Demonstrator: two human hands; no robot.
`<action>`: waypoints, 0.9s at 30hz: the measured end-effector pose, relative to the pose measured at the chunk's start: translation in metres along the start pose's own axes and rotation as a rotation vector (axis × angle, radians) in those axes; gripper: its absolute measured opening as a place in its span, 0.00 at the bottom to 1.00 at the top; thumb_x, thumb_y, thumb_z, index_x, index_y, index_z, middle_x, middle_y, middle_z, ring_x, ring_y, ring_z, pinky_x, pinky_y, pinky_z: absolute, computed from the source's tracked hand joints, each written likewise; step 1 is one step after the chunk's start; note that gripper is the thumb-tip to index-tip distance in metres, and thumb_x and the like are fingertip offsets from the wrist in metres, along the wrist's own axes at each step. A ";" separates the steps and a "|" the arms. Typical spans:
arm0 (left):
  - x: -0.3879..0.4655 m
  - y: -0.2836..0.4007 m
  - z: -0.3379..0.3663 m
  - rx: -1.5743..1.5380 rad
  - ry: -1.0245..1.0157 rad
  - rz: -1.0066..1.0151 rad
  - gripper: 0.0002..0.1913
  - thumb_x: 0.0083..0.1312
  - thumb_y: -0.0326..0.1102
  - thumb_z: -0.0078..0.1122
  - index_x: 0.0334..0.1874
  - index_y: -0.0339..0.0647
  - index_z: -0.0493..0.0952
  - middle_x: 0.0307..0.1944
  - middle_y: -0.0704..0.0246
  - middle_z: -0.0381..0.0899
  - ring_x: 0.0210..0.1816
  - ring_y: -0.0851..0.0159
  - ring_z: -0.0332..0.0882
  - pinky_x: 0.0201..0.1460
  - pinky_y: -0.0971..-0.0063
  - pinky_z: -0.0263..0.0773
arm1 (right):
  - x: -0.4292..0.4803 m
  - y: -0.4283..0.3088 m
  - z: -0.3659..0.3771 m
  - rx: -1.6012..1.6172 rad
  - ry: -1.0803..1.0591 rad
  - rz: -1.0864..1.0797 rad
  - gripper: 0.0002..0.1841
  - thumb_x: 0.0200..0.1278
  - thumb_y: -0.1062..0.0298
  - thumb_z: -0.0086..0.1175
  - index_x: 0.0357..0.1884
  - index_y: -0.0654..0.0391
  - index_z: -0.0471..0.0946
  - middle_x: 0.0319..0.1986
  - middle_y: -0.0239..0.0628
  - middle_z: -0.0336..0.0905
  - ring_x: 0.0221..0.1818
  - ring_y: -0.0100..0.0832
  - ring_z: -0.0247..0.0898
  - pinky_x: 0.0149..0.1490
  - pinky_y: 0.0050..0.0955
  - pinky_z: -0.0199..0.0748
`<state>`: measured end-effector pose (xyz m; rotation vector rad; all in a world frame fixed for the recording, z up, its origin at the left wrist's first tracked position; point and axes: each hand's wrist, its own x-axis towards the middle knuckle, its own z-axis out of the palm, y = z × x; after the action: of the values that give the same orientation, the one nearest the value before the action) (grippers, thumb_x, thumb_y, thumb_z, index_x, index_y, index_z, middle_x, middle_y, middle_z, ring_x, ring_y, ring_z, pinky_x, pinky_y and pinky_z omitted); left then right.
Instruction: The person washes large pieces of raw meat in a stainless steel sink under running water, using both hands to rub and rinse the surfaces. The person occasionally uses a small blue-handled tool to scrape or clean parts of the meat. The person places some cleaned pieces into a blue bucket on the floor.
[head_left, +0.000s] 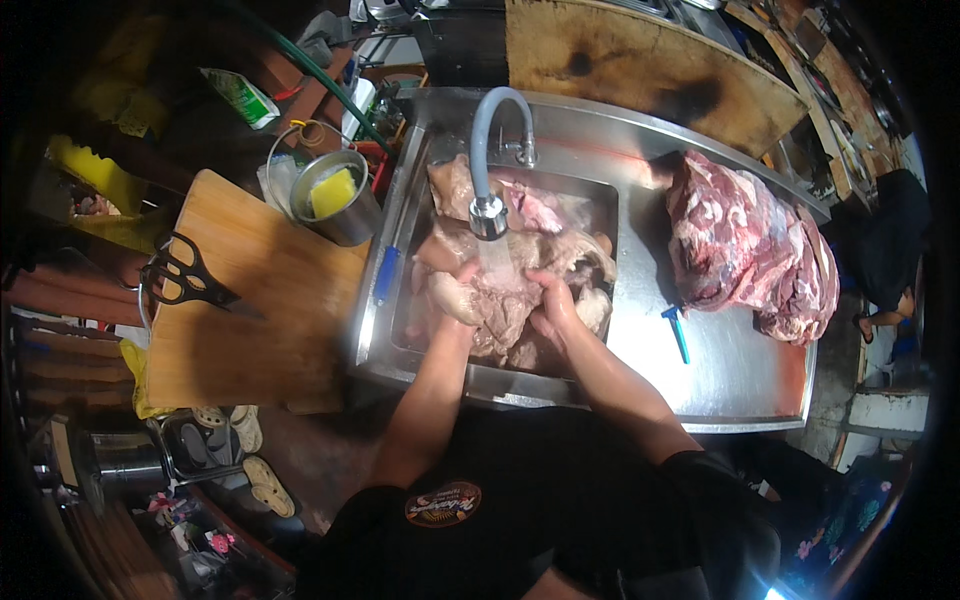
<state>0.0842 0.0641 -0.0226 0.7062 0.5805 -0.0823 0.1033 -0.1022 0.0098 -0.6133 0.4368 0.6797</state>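
Both my hands are in the basin of a stainless steel sink (491, 386), gripping a large piece of pale raw meat (504, 304) from either side. My left hand (459, 300) holds its left edge, partly covered by a pale flap. On the opposite edge is my right hand (553, 300), thumb on top; its other fingers are mostly hidden. Water runs onto the meat from a grey flexible faucet (481, 150) with a chrome head. More pieces of meat with skin (450, 187) fill the basin around my hands.
Red raw meat (739, 240) is piled on the right drainboard, near a teal disposable razor (677, 336). Left of the sink, a wooden cutting board (262, 352) carries black-handled scissors (191, 274) and a metal pail (352, 225) with a yellow sponge (332, 193). A blue-handled object (388, 274) lies on the sink's left rim.
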 end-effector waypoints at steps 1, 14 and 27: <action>0.000 0.003 -0.004 0.007 0.023 0.016 0.21 0.75 0.45 0.53 0.63 0.40 0.77 0.56 0.63 0.83 0.57 0.57 0.83 0.58 0.54 0.78 | 0.003 0.000 0.000 -0.072 0.025 -0.011 0.23 0.60 0.70 0.58 0.58 0.66 0.75 0.55 0.52 0.80 0.61 0.52 0.76 0.68 0.55 0.72; 0.028 -0.037 -0.024 0.110 0.274 0.292 0.19 0.73 0.41 0.60 0.62 0.39 0.78 0.54 0.65 0.84 0.54 0.61 0.83 0.54 0.63 0.80 | -0.039 -0.073 0.035 -0.780 0.191 -0.367 0.30 0.48 0.83 0.55 0.59 0.68 0.69 0.40 0.44 0.80 0.38 0.36 0.79 0.46 0.34 0.81; 0.008 -0.020 -0.019 0.553 -0.259 0.047 0.26 0.68 0.28 0.64 0.69 0.36 0.72 0.58 0.65 0.82 0.52 0.63 0.81 0.54 0.70 0.78 | -0.086 -0.121 0.044 -0.849 0.295 -0.610 0.27 0.53 0.82 0.52 0.60 0.65 0.69 0.44 0.45 0.80 0.40 0.35 0.81 0.47 0.33 0.82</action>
<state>0.0765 0.0620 -0.0501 1.2246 0.2883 -0.2939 0.1342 -0.1864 0.1352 -1.5868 0.1897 0.1525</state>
